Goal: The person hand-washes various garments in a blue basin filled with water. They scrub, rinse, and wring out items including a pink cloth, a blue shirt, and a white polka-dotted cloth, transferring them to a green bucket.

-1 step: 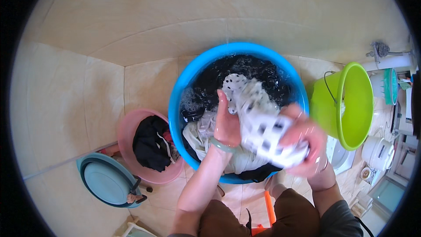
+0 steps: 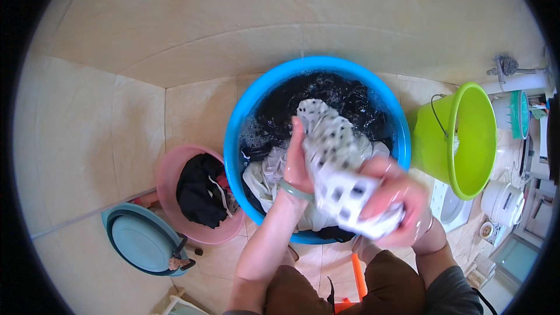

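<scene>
Over the big blue tub [image 2: 234, 119] I hold a wet white garment with dark spots [image 2: 333, 140]; its lower part is smeared by motion. My right hand [image 2: 399, 201] is wrapped round the bunched near end. At the cloth's left side is my left hand [image 2: 298, 166], with a pale green bangle [image 2: 296, 191] at its wrist. Its thumb points up, and the spotted cloth lies across it and hides the other fingers. Beneath, dark clothes [image 2: 344, 90] lie in foamy water at the far side, with whitish clothes [image 2: 265, 178] nearer me.
Left of the tub stands a pink basin [image 2: 169, 184] holding dark clothes, beside a grey-blue basin [image 2: 143, 242]. A lime-green bucket [image 2: 434, 134] is close on the right. Farther right are a white container [image 2: 503, 203] and a wall tap [image 2: 504, 70]. A tiled wall rises behind.
My right hand has moved slightly down toward me, drawing the near end of the spotted garment with it. My left hand has barely shifted.
</scene>
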`<move>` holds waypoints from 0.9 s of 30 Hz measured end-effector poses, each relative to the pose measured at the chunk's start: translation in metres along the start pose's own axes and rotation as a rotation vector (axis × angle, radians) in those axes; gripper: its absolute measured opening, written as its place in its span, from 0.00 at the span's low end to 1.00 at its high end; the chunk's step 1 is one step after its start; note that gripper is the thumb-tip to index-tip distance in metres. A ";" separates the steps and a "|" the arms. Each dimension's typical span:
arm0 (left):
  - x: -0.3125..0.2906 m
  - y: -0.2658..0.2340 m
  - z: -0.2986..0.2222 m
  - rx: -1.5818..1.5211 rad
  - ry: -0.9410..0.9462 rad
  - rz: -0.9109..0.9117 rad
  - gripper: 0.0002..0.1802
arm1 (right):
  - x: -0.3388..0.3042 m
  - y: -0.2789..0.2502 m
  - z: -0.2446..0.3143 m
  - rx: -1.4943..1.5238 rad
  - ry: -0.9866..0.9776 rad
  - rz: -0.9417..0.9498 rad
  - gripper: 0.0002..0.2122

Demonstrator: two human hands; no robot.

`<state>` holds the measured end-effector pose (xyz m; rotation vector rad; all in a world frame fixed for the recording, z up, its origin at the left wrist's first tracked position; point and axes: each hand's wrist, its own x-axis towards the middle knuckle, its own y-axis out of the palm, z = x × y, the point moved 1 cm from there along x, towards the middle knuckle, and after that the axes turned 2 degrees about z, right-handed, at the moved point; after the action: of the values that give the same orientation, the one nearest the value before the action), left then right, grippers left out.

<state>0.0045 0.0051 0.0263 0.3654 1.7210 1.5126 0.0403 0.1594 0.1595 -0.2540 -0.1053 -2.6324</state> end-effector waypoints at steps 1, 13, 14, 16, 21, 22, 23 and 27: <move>0.000 -0.003 -0.003 0.035 -0.073 -0.060 0.35 | -0.004 0.005 0.001 0.078 0.037 0.109 0.19; -0.027 0.012 0.018 0.029 0.084 -0.204 0.19 | -0.020 -0.078 -0.166 0.633 0.342 -0.581 0.30; -0.029 0.012 0.021 0.002 0.073 -0.148 0.19 | -0.027 -0.063 -0.179 0.643 0.403 -0.573 0.28; -0.031 0.003 0.026 -0.026 0.077 -0.149 0.19 | -0.038 -0.041 -0.188 0.813 0.437 -0.485 0.27; -0.017 0.007 0.035 -0.280 -0.108 0.085 0.32 | -0.031 -0.024 -0.170 1.325 0.404 -0.576 0.37; -0.014 0.005 0.038 -0.224 -0.102 0.045 0.34 | -0.023 -0.026 -0.161 1.286 0.364 -0.547 0.40; -0.013 0.003 0.039 -0.169 -0.095 0.004 0.35 | -0.016 -0.028 -0.153 1.247 0.327 -0.520 0.42; -0.013 -0.009 0.041 0.378 -0.035 -0.228 0.35 | -0.007 -0.049 -0.143 1.257 0.351 -0.403 0.37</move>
<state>0.0448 0.0232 0.0240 0.3700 1.9479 1.0123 -0.0003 0.1884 0.0170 0.7029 -1.7070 -2.3648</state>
